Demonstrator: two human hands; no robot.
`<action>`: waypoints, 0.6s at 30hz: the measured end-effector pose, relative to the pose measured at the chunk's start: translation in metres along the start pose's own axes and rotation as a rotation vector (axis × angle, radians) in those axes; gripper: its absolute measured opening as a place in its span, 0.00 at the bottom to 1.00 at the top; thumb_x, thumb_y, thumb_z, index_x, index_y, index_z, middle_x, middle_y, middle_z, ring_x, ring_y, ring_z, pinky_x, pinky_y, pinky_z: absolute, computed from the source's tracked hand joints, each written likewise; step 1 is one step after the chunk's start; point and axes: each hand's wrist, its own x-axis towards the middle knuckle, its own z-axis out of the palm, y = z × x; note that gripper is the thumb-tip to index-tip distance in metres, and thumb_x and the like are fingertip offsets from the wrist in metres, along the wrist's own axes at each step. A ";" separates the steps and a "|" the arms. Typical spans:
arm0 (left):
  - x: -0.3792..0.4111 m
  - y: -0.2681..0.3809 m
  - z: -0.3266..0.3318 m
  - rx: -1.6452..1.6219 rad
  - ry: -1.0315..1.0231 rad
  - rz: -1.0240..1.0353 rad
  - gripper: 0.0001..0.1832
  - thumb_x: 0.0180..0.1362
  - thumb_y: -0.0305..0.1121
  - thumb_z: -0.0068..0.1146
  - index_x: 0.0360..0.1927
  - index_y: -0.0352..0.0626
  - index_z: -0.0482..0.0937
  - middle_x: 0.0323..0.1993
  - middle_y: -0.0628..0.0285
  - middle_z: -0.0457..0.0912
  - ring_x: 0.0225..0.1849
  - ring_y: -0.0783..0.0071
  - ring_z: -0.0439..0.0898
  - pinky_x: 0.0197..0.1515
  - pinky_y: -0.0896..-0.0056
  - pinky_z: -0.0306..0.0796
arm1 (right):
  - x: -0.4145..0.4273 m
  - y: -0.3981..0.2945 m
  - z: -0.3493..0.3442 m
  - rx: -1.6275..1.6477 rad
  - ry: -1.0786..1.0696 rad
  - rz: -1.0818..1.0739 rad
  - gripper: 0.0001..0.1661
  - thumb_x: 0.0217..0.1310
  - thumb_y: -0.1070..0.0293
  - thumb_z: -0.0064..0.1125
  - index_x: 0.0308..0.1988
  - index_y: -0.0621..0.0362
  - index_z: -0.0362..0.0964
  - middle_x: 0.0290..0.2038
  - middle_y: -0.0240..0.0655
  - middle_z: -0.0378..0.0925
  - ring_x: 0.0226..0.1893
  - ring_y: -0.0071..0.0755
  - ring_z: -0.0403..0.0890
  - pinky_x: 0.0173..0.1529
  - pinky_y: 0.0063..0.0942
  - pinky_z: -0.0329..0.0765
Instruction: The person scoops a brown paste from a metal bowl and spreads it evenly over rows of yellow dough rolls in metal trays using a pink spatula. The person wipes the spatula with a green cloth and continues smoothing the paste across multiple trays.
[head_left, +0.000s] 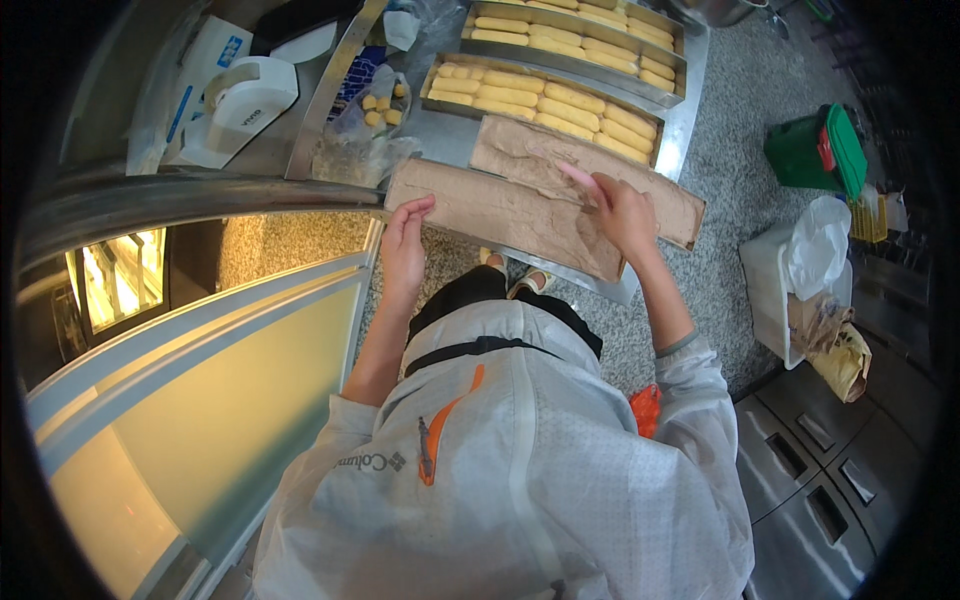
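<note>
My right hand grips a pink spatula, whose blade reaches over the far pan of brown cream. Ridges and swirls mark the cream there. Closer to me lies a second long pan of brown cream, smoother on top. My left hand holds that near pan by its front rim towards the left end, fingertips over the edge; the thumb is hard to make out. Beyond both, a metal pan of ladyfinger biscuits is filled with rows of yellow fingers, and another such pan stands behind it.
Left on the metal table are a plastic bag with biscuit pieces and a white tape dispenser. A glass-fronted sliding door runs along my left. On the right floor stand a green bin and a white bin with bags.
</note>
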 end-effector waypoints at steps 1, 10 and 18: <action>-0.001 -0.001 0.000 0.010 0.000 -0.004 0.15 0.69 0.28 0.37 0.49 0.33 0.75 0.49 0.57 0.79 0.54 0.70 0.75 0.61 0.71 0.64 | 0.000 -0.001 0.001 -0.009 0.008 -0.001 0.12 0.61 0.60 0.55 0.43 0.47 0.79 0.29 0.43 0.80 0.30 0.49 0.80 0.41 0.43 0.69; 0.000 0.003 -0.001 0.003 -0.023 0.000 0.15 0.69 0.28 0.37 0.49 0.33 0.75 0.50 0.56 0.79 0.55 0.70 0.75 0.61 0.71 0.64 | -0.021 0.039 -0.011 -0.051 0.029 0.016 0.14 0.62 0.60 0.55 0.46 0.47 0.78 0.36 0.41 0.81 0.36 0.44 0.81 0.45 0.40 0.66; 0.001 -0.012 -0.020 -0.062 0.002 0.000 0.14 0.70 0.28 0.36 0.48 0.32 0.74 0.51 0.54 0.78 0.56 0.67 0.74 0.64 0.68 0.64 | -0.109 0.151 -0.094 0.022 0.018 0.338 0.14 0.63 0.60 0.56 0.46 0.50 0.78 0.37 0.35 0.81 0.39 0.37 0.81 0.52 0.39 0.61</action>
